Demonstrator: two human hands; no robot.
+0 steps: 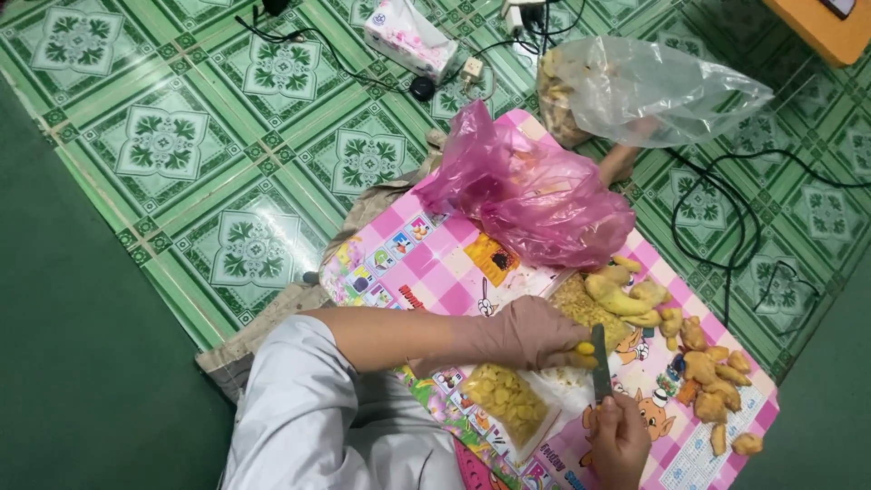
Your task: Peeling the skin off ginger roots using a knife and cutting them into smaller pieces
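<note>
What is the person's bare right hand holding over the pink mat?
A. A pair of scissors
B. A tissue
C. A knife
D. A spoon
C: the bare right hand grips a dark-bladed knife, its blade pointing up toward the yellow ginger piece pinched in the gloved left hand.

A mat [426,263] lies on the tiled floor [163,136], with a bag [531,195] at its far end and ginger pieces [712,372] along its right side.

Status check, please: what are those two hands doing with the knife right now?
Left hand, gloved, pins a yellow piece. Right hand grips the knife, blade against it. Pink bag and ginger pile close by.
</note>
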